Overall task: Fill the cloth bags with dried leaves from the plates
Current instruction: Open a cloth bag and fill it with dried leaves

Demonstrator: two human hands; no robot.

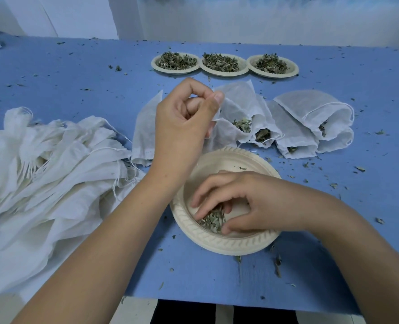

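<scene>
Up at eleven o'clock from my right hand (pixel 252 204), which I am closing round leaves (pixel 212 218) in the plate (pixel 217 244), my left hand (pixel 186 120) is pinching the bag (pixel 236 104) by its edge.

A near plate (pixel 217 244) is set on the worktop (pixel 77 73) at the front, just right of centre; a small heap of dried leaves (pixel 211 219) is enclosed in its front-left part between the fingers and thumb of the right hand (pixel 252 202); behind the plate, filled bags (pixel 310 118) are laid in an overlapping row running to the right; the leftmost bag (pixel 238 99) is pinched at its edge by the left hand (pixel 184 127); empty bags (pixel 53 164) are heaped at the left; three plates (pixel 222 73) bearing leaves are lined up side by side, touching, at the back.
</scene>
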